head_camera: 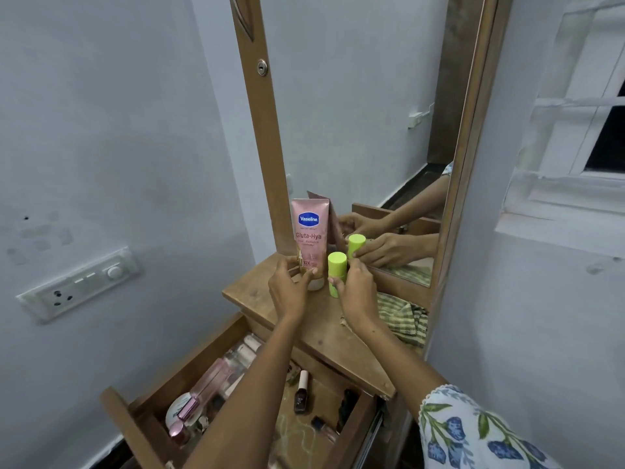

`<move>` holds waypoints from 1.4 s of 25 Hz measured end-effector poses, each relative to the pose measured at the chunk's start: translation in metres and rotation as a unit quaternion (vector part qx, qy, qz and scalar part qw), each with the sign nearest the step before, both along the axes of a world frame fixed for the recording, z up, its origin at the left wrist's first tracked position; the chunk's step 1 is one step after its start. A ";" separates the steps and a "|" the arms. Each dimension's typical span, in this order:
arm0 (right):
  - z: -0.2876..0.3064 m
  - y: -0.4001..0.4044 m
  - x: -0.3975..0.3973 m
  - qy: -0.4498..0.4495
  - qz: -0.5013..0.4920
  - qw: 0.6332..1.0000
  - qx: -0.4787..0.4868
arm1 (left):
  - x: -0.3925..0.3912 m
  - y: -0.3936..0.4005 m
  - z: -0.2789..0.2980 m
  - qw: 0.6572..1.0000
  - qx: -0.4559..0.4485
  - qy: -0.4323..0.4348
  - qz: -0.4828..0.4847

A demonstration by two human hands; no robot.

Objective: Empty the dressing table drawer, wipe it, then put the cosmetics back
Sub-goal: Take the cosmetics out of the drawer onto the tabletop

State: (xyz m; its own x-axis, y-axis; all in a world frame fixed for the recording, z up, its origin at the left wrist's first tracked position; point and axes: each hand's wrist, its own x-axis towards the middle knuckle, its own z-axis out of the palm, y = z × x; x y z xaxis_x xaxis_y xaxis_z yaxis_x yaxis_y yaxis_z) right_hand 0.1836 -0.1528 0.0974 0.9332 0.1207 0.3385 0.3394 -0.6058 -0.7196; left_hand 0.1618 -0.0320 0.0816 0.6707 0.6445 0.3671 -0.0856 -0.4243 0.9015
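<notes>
I'm looking at the drawer (142,431), pulled wide open below the dressing table top (324,330), cosmetics lying inside: a dark nail polish bottle (301,392), a pink perfume bottle (206,390), a white jar (176,409). Up on the top, my left hand (291,289) curls round the base of the pink Vaseline tube (309,242), standing upright on its cap. My right hand (355,291) grips the green stick (336,272) just beside it. Checked cloth (404,319) lies right of that, against the mirror (365,130).
</notes>
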 end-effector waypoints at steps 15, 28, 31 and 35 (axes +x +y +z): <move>0.001 -0.001 0.001 0.011 -0.031 0.999 -0.007 | -0.008 0.010 -0.009 0.992 0.104 0.065 -0.007; -0.041 -0.018 -0.116 -0.053 0.241 0.968 -0.045 | -0.175 0.018 -0.019 0.971 0.208 0.092 -0.076; -0.068 0.000 -0.131 0.026 0.200 0.955 -0.217 | -0.213 0.012 -0.036 0.968 0.207 0.118 -0.077; -0.079 0.024 -0.139 0.023 0.143 0.941 -0.306 | -0.219 0.004 -0.053 0.947 0.281 0.139 -0.073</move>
